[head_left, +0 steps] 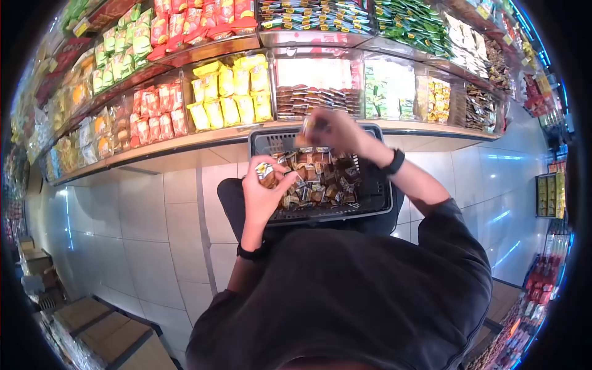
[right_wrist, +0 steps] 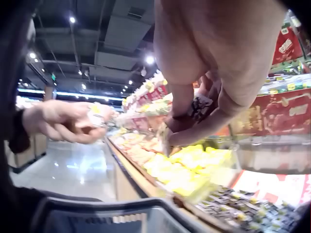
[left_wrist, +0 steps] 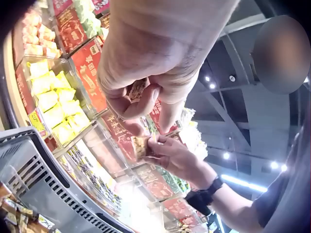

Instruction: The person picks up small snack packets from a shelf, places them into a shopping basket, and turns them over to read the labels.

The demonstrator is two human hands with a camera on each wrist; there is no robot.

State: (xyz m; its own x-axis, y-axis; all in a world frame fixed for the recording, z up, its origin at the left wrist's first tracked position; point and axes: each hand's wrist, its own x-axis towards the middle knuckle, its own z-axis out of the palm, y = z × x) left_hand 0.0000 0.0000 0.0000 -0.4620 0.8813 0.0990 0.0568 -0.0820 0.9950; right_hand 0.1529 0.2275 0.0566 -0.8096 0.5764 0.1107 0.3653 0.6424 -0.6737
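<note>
My left hand (head_left: 261, 200) is raised over the left side of a dark shopping basket (head_left: 387, 185). Its thumb and fingers grip a small wrapped snack packet (head_left: 266, 176), brown with white and yellow print. Above the basket's far side, my right hand (head_left: 343, 131) pinches another small snack packet (left_wrist: 140, 146), with its fingers bent around it; in the head view this hand is blurred. Many brown-and-gold wrapped snacks (head_left: 316, 184) lie in the basket below both hands. The basket sits across the person's lap.
Just beyond the basket runs a shelf edge (head_left: 216, 131) with clear bins above it. Yellow packets (head_left: 228, 92) fill one bin, dark brown packets (head_left: 317, 100) the one to its right. Pale floor tiles (head_left: 145, 216) stretch left, with wooden stands (head_left: 111, 336) behind.
</note>
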